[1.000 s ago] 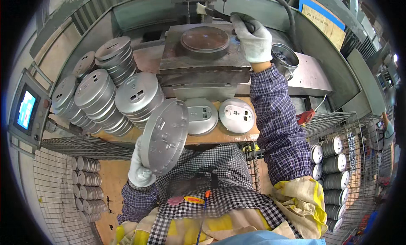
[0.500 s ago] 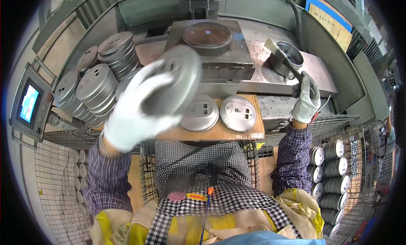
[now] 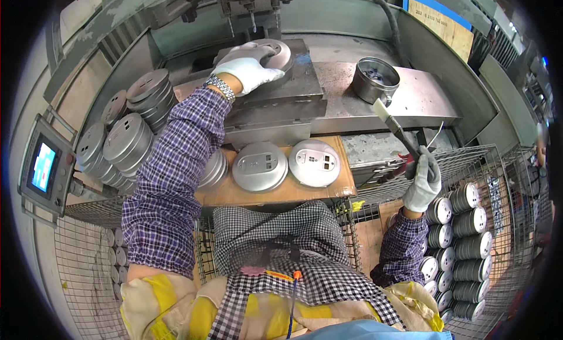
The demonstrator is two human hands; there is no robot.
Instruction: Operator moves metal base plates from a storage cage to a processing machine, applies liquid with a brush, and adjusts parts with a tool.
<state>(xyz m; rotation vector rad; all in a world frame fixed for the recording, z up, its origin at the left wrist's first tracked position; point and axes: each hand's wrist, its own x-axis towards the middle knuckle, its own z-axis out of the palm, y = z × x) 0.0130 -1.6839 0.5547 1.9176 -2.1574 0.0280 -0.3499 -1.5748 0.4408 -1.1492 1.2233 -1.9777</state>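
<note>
My gloved left hand [image 3: 249, 71] reaches to the machine's raised metal block [image 3: 299, 85]. It grips a round silver metal cover [image 3: 278, 53] that lies on the fixture there, its fingers and thumb spread over the rim. My gloved right hand [image 3: 423, 186] is closed around the handle of a brush [image 3: 397, 132], with the pale bristles pointing up and away. Beyond the bristles, a metal cup [image 3: 375, 92] with dark contents stands on the machine bed. Two groups of covers rest on the cardboard-topped ledge before me: a stack [image 3: 261, 170] and, to its right, another cover [image 3: 315, 164].
Stacked covers [image 3: 129, 140] fill the left side, beside a control panel [image 3: 42, 161] with a lit screen. Drill bits [image 3: 253, 22] hang above the fixture. Wire baskets stand at both sides; the right one [image 3: 492, 164] holds rows of stacked covers [image 3: 469, 240].
My left hand has carried the cover forward from above the ledge onto the fixture. My right hand has drawn the brush back from the cup, toward me.
</note>
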